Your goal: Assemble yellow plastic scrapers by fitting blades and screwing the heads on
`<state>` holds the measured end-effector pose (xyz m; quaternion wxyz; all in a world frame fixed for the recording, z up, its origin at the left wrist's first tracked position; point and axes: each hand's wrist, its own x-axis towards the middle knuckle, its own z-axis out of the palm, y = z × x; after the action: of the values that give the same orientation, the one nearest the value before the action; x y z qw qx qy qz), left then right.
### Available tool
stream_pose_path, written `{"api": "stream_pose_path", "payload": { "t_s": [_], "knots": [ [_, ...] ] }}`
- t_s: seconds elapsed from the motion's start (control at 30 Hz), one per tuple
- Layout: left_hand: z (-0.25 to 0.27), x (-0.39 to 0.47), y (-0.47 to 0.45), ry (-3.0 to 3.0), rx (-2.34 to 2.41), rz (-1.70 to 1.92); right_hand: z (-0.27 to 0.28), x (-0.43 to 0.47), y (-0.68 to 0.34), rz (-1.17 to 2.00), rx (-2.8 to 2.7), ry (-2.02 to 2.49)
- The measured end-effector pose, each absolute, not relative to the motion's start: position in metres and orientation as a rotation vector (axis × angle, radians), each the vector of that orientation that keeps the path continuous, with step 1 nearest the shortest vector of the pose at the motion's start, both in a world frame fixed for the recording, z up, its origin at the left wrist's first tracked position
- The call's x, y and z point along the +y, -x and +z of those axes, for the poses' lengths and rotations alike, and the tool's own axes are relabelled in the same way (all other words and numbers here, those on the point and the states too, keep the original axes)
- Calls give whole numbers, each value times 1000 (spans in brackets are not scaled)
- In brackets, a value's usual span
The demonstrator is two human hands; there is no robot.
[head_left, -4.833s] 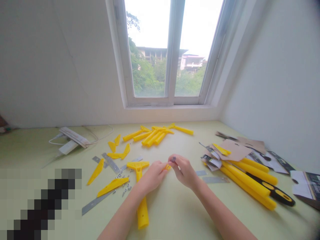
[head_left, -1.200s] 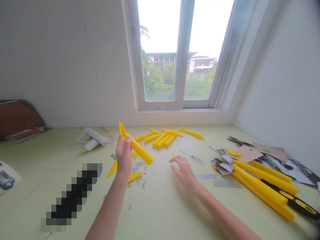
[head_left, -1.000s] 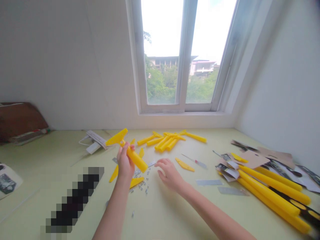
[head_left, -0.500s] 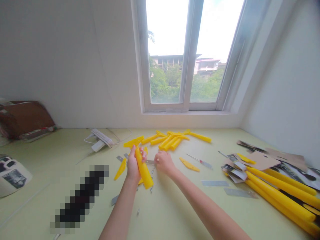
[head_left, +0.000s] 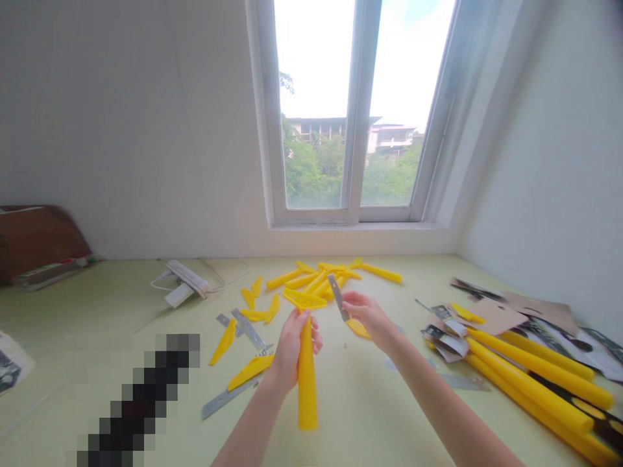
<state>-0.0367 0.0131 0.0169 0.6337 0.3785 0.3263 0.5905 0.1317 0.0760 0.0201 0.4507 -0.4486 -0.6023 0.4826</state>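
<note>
My left hand (head_left: 291,347) is wrapped round a yellow plastic scraper handle (head_left: 307,389); its flared triangular head points away and the tube end towards me. In my right hand (head_left: 370,319), a flat grey metal blade (head_left: 337,295) with holes is pinched and tilted upright, apart from the handle's head. Beneath that blade lies a yellow wedge-shaped piece (head_left: 359,329), partly covered by my fingers. To the left are more yellow wedge pieces (head_left: 224,342), loose metal blades (head_left: 249,329) and a cluster of small screws (head_left: 264,351).
Several yellow scrapers (head_left: 318,282) are heaped behind my hands. At right lie long yellow handles (head_left: 535,383) with card labels, beside cardboard (head_left: 499,311) and a blade (head_left: 462,381). A white power strip (head_left: 188,279) and a blurred-out dark object (head_left: 141,402) are at left.
My right hand has lifted the blade from the table, up and to the right. The handle in my left hand has swung to point straight ahead. The view has shifted slightly.
</note>
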Motion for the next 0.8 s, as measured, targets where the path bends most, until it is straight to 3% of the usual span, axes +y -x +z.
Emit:
{"api": "stream_pose_path", "payload": {
  "t_s": [0.23,0.8],
  "knots": [
    [4,7,20,-925,841,1213,11,58,-149,1366,-1232,882],
    [2,-2,10,-975,812,1062,15,48,-152,1056,-1335,914]
  ]
}}
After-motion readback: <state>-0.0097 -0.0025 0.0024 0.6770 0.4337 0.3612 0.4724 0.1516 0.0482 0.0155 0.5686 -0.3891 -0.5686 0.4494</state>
